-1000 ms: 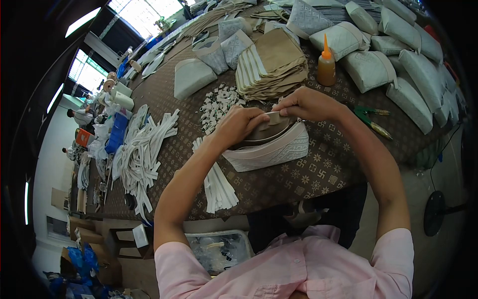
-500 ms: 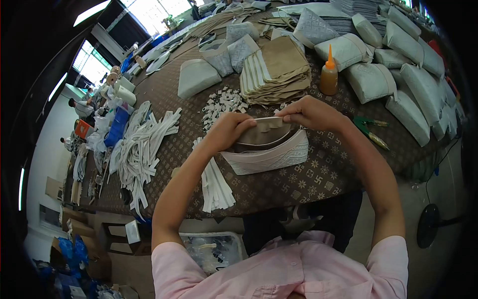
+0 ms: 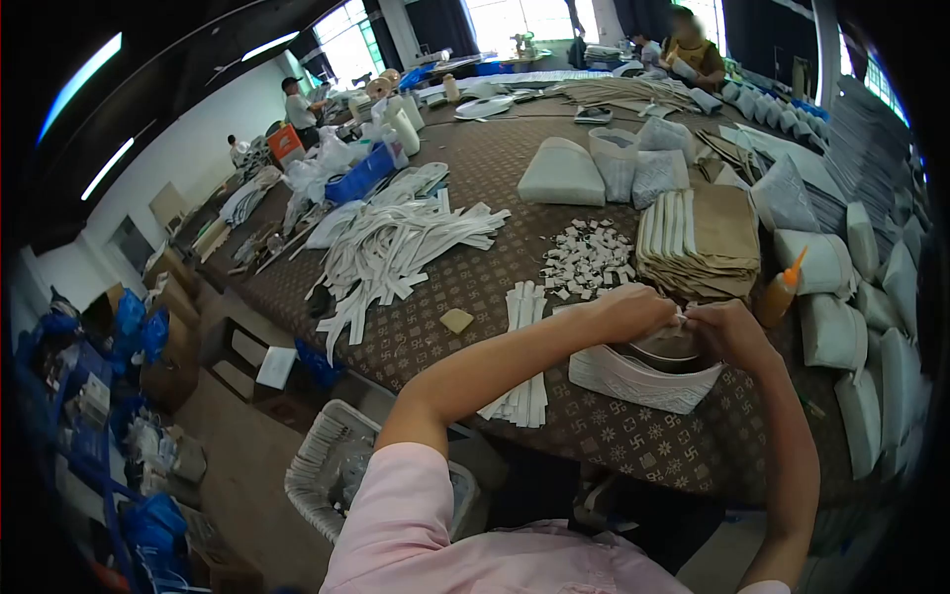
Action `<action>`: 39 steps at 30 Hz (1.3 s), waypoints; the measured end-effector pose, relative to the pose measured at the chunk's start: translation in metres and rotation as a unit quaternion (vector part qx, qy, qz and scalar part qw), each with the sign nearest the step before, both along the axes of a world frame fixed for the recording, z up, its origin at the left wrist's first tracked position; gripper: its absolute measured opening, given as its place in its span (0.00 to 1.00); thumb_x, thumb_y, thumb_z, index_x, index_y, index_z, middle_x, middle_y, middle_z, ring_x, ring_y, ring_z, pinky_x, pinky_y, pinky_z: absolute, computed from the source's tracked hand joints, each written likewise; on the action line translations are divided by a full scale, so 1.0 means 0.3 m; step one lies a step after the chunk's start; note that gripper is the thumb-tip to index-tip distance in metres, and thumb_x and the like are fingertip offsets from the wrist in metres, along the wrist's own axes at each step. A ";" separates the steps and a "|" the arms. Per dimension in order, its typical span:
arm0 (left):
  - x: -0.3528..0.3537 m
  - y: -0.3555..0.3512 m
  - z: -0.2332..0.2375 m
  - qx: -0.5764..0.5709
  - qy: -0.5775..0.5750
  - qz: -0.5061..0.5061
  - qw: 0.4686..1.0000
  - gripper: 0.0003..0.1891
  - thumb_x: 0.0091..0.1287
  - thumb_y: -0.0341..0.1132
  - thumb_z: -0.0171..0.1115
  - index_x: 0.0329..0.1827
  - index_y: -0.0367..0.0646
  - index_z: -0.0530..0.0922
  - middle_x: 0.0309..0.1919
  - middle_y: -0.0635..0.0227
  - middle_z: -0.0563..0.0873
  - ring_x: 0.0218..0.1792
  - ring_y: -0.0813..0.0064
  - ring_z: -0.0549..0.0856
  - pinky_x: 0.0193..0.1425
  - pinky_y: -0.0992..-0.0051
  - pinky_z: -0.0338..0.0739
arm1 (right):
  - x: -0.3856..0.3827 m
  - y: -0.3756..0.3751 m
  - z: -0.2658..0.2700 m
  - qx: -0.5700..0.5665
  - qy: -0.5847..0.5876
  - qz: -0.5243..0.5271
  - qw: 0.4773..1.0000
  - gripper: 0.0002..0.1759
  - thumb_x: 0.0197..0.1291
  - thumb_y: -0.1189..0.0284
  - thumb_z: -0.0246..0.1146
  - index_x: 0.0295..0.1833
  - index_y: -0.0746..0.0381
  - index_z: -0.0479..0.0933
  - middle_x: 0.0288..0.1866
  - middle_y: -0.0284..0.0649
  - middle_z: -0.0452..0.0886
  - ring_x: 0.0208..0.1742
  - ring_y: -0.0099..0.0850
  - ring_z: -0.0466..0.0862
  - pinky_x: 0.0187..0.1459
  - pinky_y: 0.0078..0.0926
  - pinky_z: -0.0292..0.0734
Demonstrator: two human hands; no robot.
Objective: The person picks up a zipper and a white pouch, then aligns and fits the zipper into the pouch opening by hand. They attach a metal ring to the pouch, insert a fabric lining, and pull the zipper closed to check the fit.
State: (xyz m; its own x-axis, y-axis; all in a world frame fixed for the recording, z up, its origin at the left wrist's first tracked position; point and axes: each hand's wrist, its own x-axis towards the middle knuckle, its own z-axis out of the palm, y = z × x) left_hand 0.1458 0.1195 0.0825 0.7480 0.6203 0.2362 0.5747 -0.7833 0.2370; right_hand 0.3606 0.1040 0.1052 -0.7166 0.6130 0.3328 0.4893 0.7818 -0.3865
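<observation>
A white pouch with an embossed pattern lies on the patterned tablecloth, its mouth open and brown lining showing. My left hand is closed at the upper edge of the lining. Close beside it, my right hand pinches the same edge. A small white bit shows between the fingertips; what it is I cannot make out. Just beyond my left hand lies a heap of small white pieces. A stack of brown fabric panels sits behind both hands. White strips lie left of the pouch.
An orange-tipped glue bottle stands right of my right hand. Stuffed white pouches crowd the right side. More strips and a yellowish block lie leftward. A white basket is below the table edge. Other people are far back.
My view has swung left and up. My hands have come closer together along the lining's edge, from apart to nearly touching.
</observation>
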 end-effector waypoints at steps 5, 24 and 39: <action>0.003 -0.014 0.024 -0.023 -0.039 0.030 0.999 0.16 0.68 0.42 0.51 0.31 0.39 0.77 0.26 0.51 0.81 0.32 0.49 0.81 0.38 0.57 0.73 | -0.032 0.010 -0.014 -0.003 -0.001 -0.025 1.000 0.07 0.59 0.72 0.59 0.37 0.66 0.77 0.28 0.50 0.77 0.33 0.49 0.78 0.34 0.38 0.72; -0.018 -0.004 0.077 -0.147 -0.051 -0.003 0.988 0.15 0.61 0.43 0.61 0.35 0.38 0.82 0.29 0.51 0.83 0.33 0.53 0.82 0.37 0.61 0.73 | -0.077 -0.025 0.059 -0.095 -0.033 -0.091 0.991 0.08 0.55 0.73 0.62 0.35 0.68 0.75 0.27 0.51 0.78 0.29 0.46 0.78 0.33 0.35 0.71; -0.098 -0.165 0.098 -0.066 -0.036 0.044 0.996 0.11 0.64 0.36 0.56 0.40 0.36 0.78 0.31 0.50 0.82 0.37 0.49 0.81 0.43 0.58 0.73 | 0.005 -0.044 0.032 0.009 -0.091 -0.048 0.995 0.10 0.54 0.70 0.63 0.35 0.66 0.73 0.31 0.50 0.78 0.36 0.49 0.78 0.38 0.39 0.73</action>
